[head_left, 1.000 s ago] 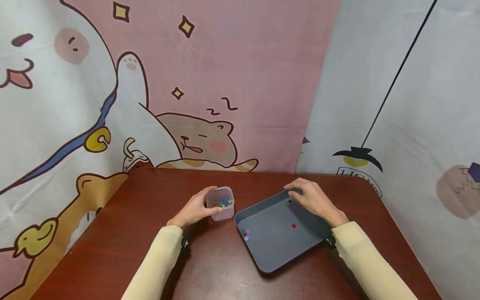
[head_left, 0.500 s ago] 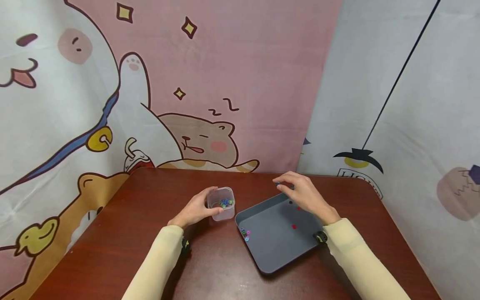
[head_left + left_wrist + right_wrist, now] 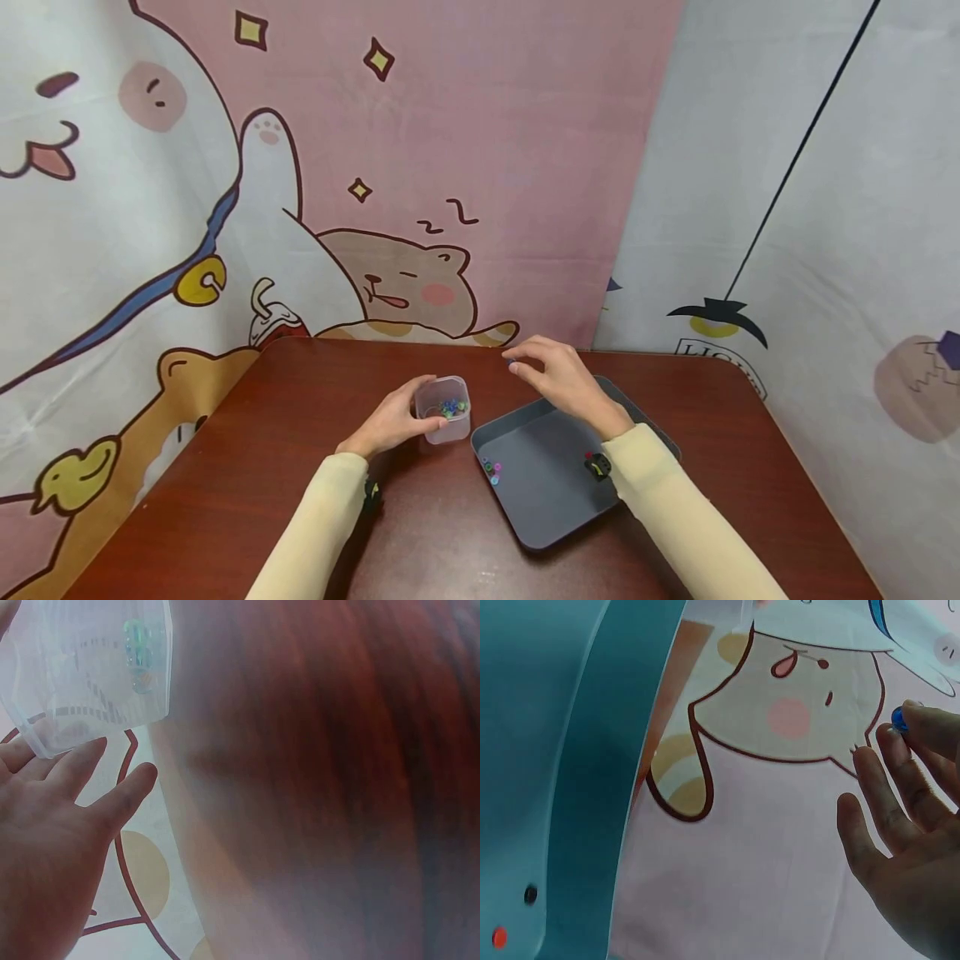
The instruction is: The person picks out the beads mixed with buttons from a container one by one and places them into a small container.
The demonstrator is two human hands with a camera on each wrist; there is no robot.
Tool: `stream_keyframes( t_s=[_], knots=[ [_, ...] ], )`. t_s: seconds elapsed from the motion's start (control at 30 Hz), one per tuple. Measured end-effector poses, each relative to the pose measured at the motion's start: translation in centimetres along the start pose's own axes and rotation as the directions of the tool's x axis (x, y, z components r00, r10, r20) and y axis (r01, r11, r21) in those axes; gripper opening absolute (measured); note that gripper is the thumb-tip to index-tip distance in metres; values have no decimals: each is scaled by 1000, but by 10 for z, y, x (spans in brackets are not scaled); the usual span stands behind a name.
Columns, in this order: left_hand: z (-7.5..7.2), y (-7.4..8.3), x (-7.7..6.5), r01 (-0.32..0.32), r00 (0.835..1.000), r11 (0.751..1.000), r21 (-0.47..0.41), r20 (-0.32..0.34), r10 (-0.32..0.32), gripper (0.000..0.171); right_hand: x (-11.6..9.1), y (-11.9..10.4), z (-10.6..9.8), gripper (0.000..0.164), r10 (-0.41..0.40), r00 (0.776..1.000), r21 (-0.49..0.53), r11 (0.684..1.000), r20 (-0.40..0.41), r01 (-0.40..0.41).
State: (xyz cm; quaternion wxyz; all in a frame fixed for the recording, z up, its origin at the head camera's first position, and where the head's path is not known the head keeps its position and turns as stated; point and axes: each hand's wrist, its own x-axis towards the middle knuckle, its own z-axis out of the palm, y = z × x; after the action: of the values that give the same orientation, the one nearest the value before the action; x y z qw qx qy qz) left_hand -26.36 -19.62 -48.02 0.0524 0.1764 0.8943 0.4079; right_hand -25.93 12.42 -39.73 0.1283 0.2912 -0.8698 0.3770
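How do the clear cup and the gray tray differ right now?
The clear cup is see-through, small and tall-walled; the gray tray is opaque, wide and shallow. The left hand grips the cup; no hand holds the tray, and the right hand hovers over its far edge, pinching a blue bead. The cup's beads are heaped together; the tray's beads are few. Both sit on the brown table.
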Motion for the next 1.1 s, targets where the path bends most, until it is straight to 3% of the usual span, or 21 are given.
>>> stream_keyframes(
  t_s=[0.47, 0.83, 1.1],
  knots=[
    [0, 0, 1, 13, 1000, 1000, -1, -11, -13, 88, 15, -9, 36, 22, 6, 996, 9, 1000, 86, -7],
    [0, -2, 1, -17, 1000, 1000, 0, -4, 17, 89, 21, -11, 61, 19, -29, 990, 22, 999, 140, 26],
    [-1, -1, 2, -27, 1000, 1000, -15, -1, 27, 88, 23, -5, 77, 19, 10, 982, -5, 1000, 188, -9]
  ],
)
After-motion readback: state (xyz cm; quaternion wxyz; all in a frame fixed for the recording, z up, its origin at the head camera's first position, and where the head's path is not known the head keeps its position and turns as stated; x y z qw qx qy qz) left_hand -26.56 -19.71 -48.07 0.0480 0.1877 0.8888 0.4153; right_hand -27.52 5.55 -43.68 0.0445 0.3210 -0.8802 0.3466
